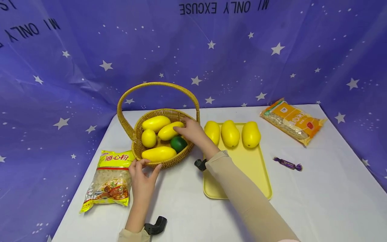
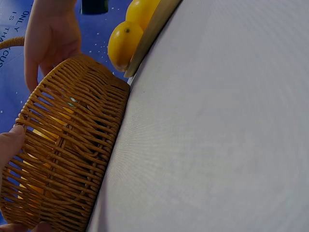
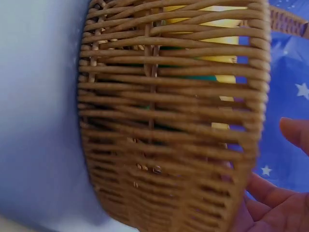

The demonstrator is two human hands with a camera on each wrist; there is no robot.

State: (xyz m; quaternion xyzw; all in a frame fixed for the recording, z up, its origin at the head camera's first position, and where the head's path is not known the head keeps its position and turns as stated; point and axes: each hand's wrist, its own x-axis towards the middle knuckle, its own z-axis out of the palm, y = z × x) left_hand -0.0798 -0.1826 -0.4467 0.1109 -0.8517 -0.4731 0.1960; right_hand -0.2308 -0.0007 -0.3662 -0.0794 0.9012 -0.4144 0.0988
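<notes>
A wicker basket (image 1: 173, 163) with a tall arched handle stands on the table, holding several yellow fruits and one dark green fruit (image 1: 178, 144). My left hand (image 1: 142, 181) holds its near rim, with thumb and fingers spread along the edge. At the right side of the basket, my right hand (image 1: 195, 132) reaches over the rim. Its fingertips are right at the end of a small oblong yellow fruit (image 1: 168, 131). In the right wrist view, the thumb (image 3: 295, 131) stands apart from the fingers, whose tips are hidden behind the weave.
A yellow tray (image 1: 249, 171) carries three oblong yellow fruits (image 1: 251, 134) at its far end. A bag of macaroni (image 1: 110, 181) lies left of the basket. On the right are an orange food packet (image 1: 293, 121) and a purple wrapped candy (image 1: 287, 163). A starry curtain (image 1: 229, 77) hangs behind.
</notes>
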